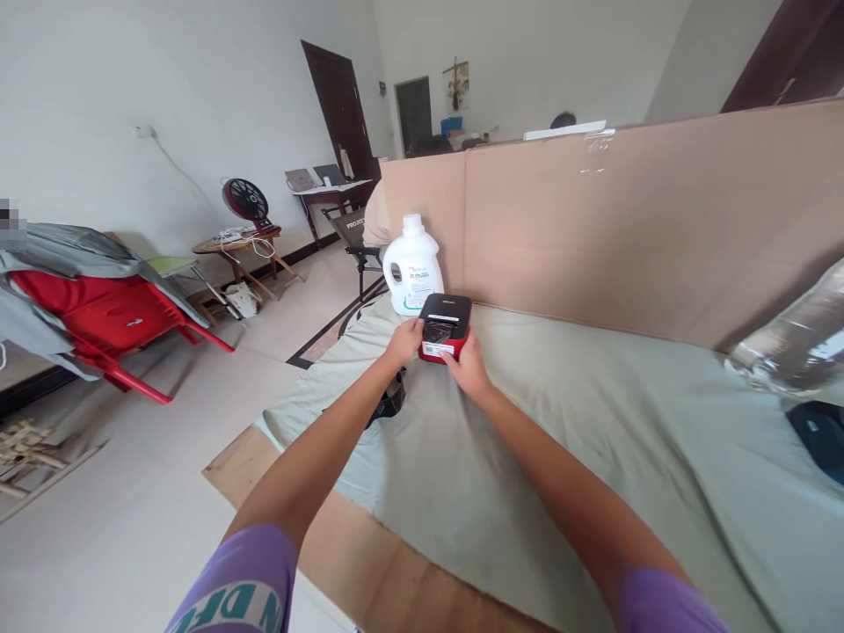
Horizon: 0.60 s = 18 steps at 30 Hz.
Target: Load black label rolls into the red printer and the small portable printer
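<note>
The left hand (404, 343) and right hand (469, 364) hold the black-and-red device (449, 308) between them, near the white jug (414, 264). The step appears to be steadying; the next move likely calls for even support.

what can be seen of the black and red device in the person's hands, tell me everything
The black and red device is compact and boxy with rounded corners, its hard casing looking like plastic: black on top, red around the lower sides. A pale strip crosses the top, with a dark, shiny patch below it; a white label with unreadable print is on the near side. The left hand and right hand hold its two sides. Whether it rests on the cloth is unclear.
</note>
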Available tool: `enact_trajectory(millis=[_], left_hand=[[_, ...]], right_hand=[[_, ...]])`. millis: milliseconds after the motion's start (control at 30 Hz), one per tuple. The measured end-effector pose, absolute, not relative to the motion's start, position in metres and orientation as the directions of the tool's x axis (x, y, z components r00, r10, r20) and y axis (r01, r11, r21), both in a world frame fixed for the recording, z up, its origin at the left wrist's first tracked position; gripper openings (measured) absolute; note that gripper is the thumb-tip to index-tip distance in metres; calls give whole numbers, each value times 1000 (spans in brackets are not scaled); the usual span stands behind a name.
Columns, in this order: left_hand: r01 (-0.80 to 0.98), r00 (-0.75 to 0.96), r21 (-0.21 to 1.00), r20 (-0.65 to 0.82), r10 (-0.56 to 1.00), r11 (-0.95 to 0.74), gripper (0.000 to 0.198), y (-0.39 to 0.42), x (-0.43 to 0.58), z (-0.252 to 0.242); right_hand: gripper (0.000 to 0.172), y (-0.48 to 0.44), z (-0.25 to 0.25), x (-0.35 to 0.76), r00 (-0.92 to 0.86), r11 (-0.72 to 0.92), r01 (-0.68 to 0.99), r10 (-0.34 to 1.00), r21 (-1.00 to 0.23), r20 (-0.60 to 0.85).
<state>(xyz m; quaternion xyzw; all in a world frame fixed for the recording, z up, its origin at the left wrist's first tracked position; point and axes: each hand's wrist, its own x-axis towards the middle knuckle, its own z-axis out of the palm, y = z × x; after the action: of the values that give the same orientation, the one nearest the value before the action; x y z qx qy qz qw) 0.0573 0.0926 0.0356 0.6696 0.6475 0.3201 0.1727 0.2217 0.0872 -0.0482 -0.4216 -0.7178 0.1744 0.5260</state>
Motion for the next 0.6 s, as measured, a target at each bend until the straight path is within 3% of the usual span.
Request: enact_trajectory(millis=[167,300,433,600], left_hand=[[607,183,686,371,910,-402,47,2,144,48],[377,280,770,435,856,-515,61,-64,206,32],[159,275,836,473,837,-525,61,-92,244,1],[26,195,874,471,860,-484,58,-94,255,-26]], right_hand=[[65,-10,-26,331,11,564,452,771,-691,636],[62,-93,-22,405,51,433,660,790,-614,611],[61,-136,-31,430,71,394,747,754,-536,653],[70,-140,-42,422,87,376,769,740,-517,667]])
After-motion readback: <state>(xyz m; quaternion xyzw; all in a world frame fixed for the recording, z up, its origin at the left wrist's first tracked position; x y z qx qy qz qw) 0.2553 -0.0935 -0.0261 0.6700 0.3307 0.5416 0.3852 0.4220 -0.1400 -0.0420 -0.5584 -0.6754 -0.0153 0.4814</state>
